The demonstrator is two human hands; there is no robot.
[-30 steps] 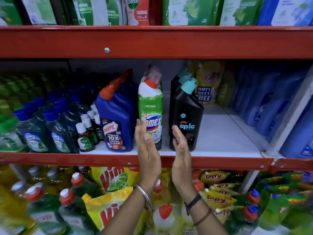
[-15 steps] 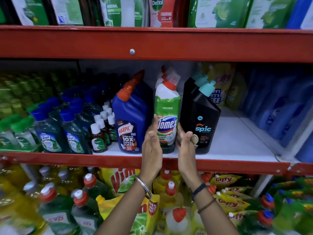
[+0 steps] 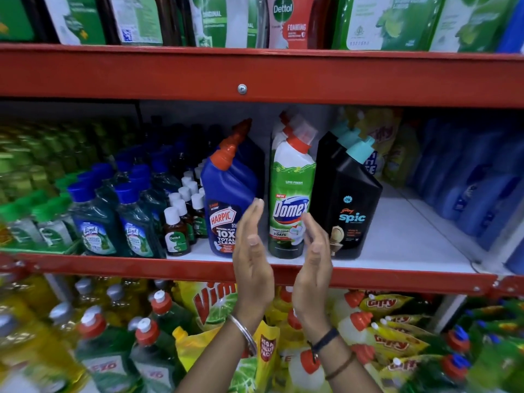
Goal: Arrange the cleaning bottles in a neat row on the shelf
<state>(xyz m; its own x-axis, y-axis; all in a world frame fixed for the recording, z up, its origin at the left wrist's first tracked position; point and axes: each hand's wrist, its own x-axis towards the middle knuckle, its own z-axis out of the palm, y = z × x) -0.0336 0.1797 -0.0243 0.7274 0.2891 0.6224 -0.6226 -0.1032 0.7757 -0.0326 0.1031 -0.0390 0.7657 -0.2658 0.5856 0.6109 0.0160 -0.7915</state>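
Three tall cleaner bottles stand side by side at the front of the white middle shelf: a blue Harpic bottle with an orange cap, a green-and-white Domex bottle with a red cap, and a black Spic bottle with a teal cap. More of each kind line up behind them. My left hand and my right hand are raised flat, palms facing each other, just in front of the Domex bottle on either side. Neither hand holds or touches a bottle.
Small brown Dettol bottles and green Lizol bottles fill the shelf's left part. Blue bottles stand at the right, yellow pouches at the back. Red shelf rails run above and below. Dish-soap bottles and pouches crowd the lower shelf.
Both hands had closed in around the Domex bottle's base half a second ago; now they have let go and drawn back slightly toward me. The camera view has shifted left.
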